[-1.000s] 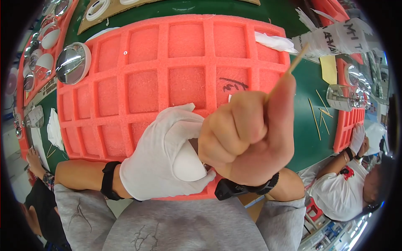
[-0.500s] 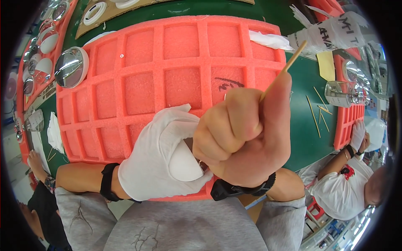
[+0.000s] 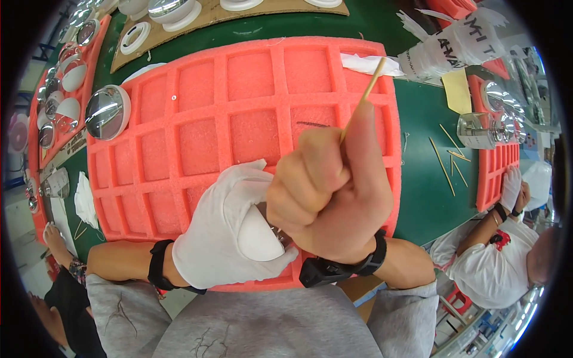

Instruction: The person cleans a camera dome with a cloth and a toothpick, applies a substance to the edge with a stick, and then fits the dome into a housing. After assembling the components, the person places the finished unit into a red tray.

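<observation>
My left hand (image 3: pixel 203 235), in a white glove, is wrapped round a smooth white rounded part (image 3: pixel 258 237) close to my body. My bare right hand (image 3: pixel 334 194) is closed on a thin wooden stick (image 3: pixel 368 92), its upper end sticking up past the thumb. The right knuckles hide the inner side of the white part and the stick's lower end. Beneath both hands lies a pink foam tray (image 3: pixel 197 136) with square compartments. At its far left corner rests a half-mirrored, half-white globe (image 3: pixel 107 113).
Loose sticks (image 3: pixel 443 166) and a glass jar (image 3: pixel 476 131) are on the green table at right. A cardboard sheet (image 3: pixel 212 19) bears white rings and globes at the back. Another tray of globes (image 3: pixel 74 77) stands left. A co-worker's gloved hand (image 3: pixel 511 186) is far right.
The view has shifted, bringing more of the cardboard's globes into sight. My right hand and stick sit slightly further left and lower in the picture. Both holds are unchanged.
</observation>
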`<state>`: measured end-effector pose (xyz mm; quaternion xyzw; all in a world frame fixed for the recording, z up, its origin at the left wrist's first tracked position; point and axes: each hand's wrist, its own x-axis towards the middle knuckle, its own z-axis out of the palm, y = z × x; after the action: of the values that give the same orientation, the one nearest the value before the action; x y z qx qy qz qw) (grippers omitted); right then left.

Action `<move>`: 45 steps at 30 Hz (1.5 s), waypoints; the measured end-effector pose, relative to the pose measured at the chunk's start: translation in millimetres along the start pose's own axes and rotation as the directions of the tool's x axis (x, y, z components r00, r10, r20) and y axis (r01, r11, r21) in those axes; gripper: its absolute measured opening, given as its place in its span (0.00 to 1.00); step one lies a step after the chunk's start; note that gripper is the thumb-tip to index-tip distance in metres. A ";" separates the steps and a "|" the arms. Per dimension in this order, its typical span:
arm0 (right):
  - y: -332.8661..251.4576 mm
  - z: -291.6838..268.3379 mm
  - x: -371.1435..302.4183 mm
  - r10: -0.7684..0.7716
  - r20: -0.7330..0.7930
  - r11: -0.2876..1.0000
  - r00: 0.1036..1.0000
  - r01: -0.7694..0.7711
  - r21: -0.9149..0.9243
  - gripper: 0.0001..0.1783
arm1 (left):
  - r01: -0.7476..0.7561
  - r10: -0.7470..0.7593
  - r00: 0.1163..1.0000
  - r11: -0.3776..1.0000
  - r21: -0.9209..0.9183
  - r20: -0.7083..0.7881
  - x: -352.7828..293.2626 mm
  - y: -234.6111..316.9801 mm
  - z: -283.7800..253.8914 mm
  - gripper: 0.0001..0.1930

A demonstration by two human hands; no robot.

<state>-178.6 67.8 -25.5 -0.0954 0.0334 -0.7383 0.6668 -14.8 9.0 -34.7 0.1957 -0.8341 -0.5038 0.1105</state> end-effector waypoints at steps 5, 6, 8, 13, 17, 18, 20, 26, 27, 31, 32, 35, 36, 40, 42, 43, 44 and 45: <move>12.0 3.3 -8.0 -0.068 0.038 0.954 0.997 0.076 -0.289 0.33 | 0.032 -0.033 0.999 0.998 0.062 0.013 2.7 4.6 -1.5 0.32; 14.8 5.0 -9.9 -0.081 0.051 0.929 0.995 0.094 -0.358 0.33 | 0.004 -0.009 0.999 0.993 0.118 0.042 3.8 5.1 -2.9 0.31; 14.4 9.7 -9.7 -0.113 0.093 0.854 0.989 0.145 -0.499 0.35 | -0.045 0.033 0.997 0.983 0.179 0.070 7.1 5.7 -4.7 0.31; 0.6 16.7 -6.1 0.077 -0.028 0.878 0.997 -0.081 -0.472 0.35 | -0.044 0.038 0.998 0.993 0.108 0.055 8.7 13.9 -6.2 0.29; -2.1 -1.6 0.2 0.194 0.021 0.978 0.981 -0.192 -0.077 0.34 | 0.186 -0.181 0.978 0.982 -0.041 0.102 10.6 20.8 -7.0 0.27; -0.9 2.7 -0.2 0.154 0.012 0.981 0.988 -0.151 -0.121 0.34 | 0.190 -0.187 0.980 0.980 -0.052 0.067 7.6 19.5 -5.2 0.26; 1.8 9.6 -0.2 0.076 -0.007 0.976 0.997 -0.076 -0.205 0.34 | 0.208 -0.206 0.978 0.976 -0.067 0.035 4.3 14.7 -2.0 0.25; 2.7 21.7 -4.7 -0.013 0.045 0.854 0.999 0.035 -0.519 0.35 | -0.011 -0.002 0.987 0.997 0.082 0.161 20.2 6.3 -10.7 0.18; 3.6 21.8 -5.4 -0.029 0.065 0.814 0.997 0.062 -0.578 0.35 | 0.014 -0.035 0.971 0.996 0.089 0.238 22.1 6.3 -13.7 0.17; 12.8 18.3 -8.1 -0.111 0.195 0.667 0.974 0.218 -0.712 0.34 | 0.067 -0.052 0.968 0.996 -0.051 0.247 26.8 8.7 -20.5 0.19; 14.3 17.8 -10.1 -0.142 0.252 0.604 0.957 0.286 -0.744 0.34 | 0.059 -0.045 0.968 0.997 -0.049 0.247 22.1 9.8 -17.6 0.19; 6.0 11.1 -9.2 -0.005 0.083 0.898 0.997 0.041 -0.438 0.33 | -0.094 0.087 0.995 0.981 0.172 0.049 7.8 8.1 -0.9 0.23; 2.2 9.0 -7.1 0.096 0.022 0.969 0.995 -0.088 -0.232 0.32 | -0.106 0.099 0.994 0.979 0.177 0.050 9.4 8.0 -1.5 0.23; 2.1 3.7 -2.9 0.030 0.059 0.988 0.998 -0.020 -0.153 0.32 | 0.073 -0.080 0.993 0.994 0.083 0.087 10.9 15.2 -5.6 0.27; 6.3 10.7 -7.3 -0.005 0.043 0.972 0.999 0.015 -0.237 0.33 | 0.020 -0.027 0.998 0.995 0.101 0.065 7.8 8.4 -3.2 0.28; 9.1 15.7 -9.9 -0.040 0.034 0.946 0.999 0.048 -0.319 0.33 | -0.002 -0.003 0.999 0.994 0.111 0.050 8.3 7.8 -3.2 0.28; 11.0 17.0 -10.8 -0.074 0.028 0.913 0.997 0.079 -0.399 0.34 | 0.009 -0.014 0.999 0.994 0.107 0.045 9.4 6.0 -4.5 0.28; 10.7 16.6 -10.1 -0.064 0.023 0.916 0.998 0.067 -0.396 0.34 | -0.019 0.012 0.997 0.996 0.084 0.079 11.4 3.0 -7.1 0.28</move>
<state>-164.0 77.9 -12.1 -0.2328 0.1758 -0.7378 0.6088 -23.1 -0.4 -28.9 0.1738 -0.8599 -0.4743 0.0730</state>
